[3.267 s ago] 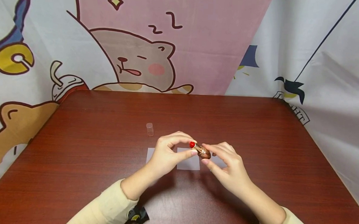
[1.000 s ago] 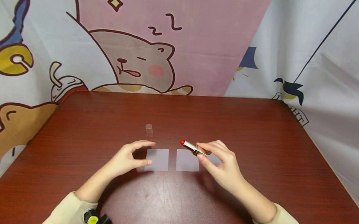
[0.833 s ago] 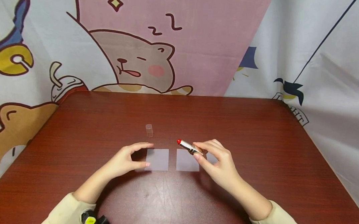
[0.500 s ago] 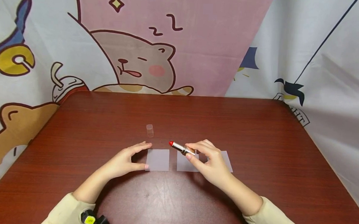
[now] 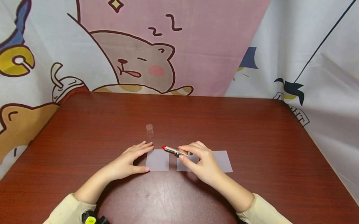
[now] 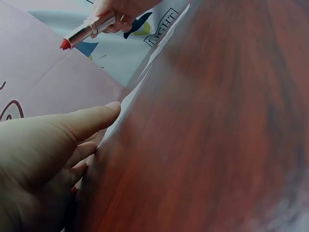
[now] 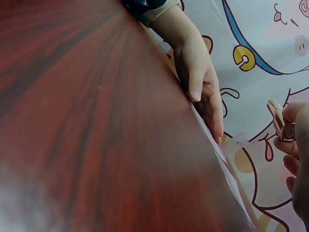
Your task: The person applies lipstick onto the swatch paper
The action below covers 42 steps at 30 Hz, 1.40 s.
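A lipstick (image 5: pixel 172 151) with its red tip out is pinched between the thumb and fingers of my right hand (image 5: pixel 205 165). It points left, its tip above the right part of the left white paper square (image 5: pixel 157 162). My left hand (image 5: pixel 123 164) lies low at that square's left side, fingers extended and thumb tip at its lower left edge. In the left wrist view the lipstick (image 6: pixel 89 31) hangs above the table, apart from the paper. My right hand partly covers the middle paper square (image 5: pixel 182 166).
A clear cap (image 5: pixel 150 131) stands on the brown table (image 5: pixel 173 115) behind the left square. A third paper square (image 5: pixel 223 161) lies to the right, partly behind my right hand. A printed cloth (image 5: pixel 212 43) hangs beyond the table's far edge.
Earlier both hands were at the lipstick; my left hand then moved left and came down beside the left square. My right hand has carried the lipstick leftward and slightly lower.
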Tool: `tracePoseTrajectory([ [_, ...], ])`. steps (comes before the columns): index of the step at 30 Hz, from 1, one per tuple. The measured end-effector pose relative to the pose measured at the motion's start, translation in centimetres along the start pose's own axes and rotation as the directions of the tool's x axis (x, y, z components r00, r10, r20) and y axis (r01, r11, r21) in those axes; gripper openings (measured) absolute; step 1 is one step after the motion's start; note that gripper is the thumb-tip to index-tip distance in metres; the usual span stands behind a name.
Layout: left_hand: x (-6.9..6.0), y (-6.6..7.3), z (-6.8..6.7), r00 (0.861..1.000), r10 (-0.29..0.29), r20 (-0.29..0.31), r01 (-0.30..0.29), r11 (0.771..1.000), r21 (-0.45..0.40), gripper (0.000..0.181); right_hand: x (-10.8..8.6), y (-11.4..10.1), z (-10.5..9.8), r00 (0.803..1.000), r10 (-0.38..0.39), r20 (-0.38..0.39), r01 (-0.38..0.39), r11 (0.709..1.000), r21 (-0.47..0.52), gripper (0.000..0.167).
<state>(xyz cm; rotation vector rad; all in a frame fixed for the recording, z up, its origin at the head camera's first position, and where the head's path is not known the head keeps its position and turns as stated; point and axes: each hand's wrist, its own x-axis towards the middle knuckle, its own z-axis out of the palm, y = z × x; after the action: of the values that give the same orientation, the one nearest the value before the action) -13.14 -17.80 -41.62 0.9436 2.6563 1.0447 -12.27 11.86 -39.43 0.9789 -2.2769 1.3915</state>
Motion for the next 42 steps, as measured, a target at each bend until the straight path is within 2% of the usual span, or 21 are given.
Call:
tracePoseTrajectory([
  [5,0.0,0.1,0.1,1.0,0.003,-0.004,-0.003,1.0,0.014,0.068,0.1,0.4,0.6,1.0,-0.012,0.009,0.012,1.0,-0.014,0.024],
  [30,-0.3,0.3,0.4,0.999,0.021,-0.039,-0.019,0.999,0.05,0.061,0.9,1.3,2.3,0.996,0.06,0.07,-0.05,0.989,-0.141,0.017],
  [42,-0.1,0.4,0.2,0.999,0.013,-0.032,-0.011,0.998,0.056,0.062,1.6,1.4,3.0,0.994,0.083,0.075,-0.071,0.986,-0.148,0.015],
])
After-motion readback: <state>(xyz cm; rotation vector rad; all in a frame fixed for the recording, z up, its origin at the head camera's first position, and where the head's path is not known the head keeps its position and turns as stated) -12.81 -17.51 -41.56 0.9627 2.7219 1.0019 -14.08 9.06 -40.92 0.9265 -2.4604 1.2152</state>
